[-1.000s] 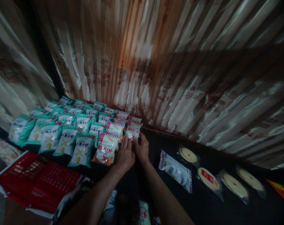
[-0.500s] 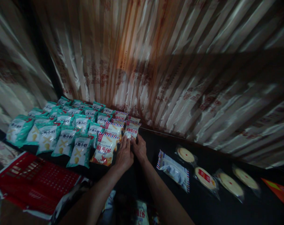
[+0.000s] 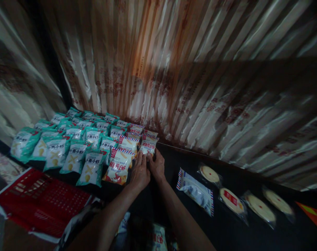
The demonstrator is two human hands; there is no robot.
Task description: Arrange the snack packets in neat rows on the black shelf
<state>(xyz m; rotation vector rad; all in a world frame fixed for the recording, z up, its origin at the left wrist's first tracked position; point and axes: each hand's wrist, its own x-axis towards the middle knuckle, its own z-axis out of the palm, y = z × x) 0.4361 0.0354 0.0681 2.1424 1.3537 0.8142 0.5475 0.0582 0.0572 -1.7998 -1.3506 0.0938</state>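
Note:
My left hand (image 3: 140,171) and my right hand (image 3: 156,164) lie side by side on a dark shelf, fingers pressed against the lower edge of a white and red snack packet (image 3: 148,145). It stands at the right end of a row of similar red-striped packets (image 3: 118,165). Rows of green and white snack bags (image 3: 69,143) fill the shelf to the left. Both hands have their fingers together on the packet; the grip itself is partly hidden.
A red plastic basket (image 3: 40,202) sits at lower left. On the shelf to the right lie a loose striped packet (image 3: 196,190) and several clear-wrapped round cakes (image 3: 233,201). A shiny striped curtain (image 3: 189,80) hangs behind. More packets (image 3: 158,238) show below my arms.
Almost nothing moved; both hands stay at the same packet, and the view shifted slightly.

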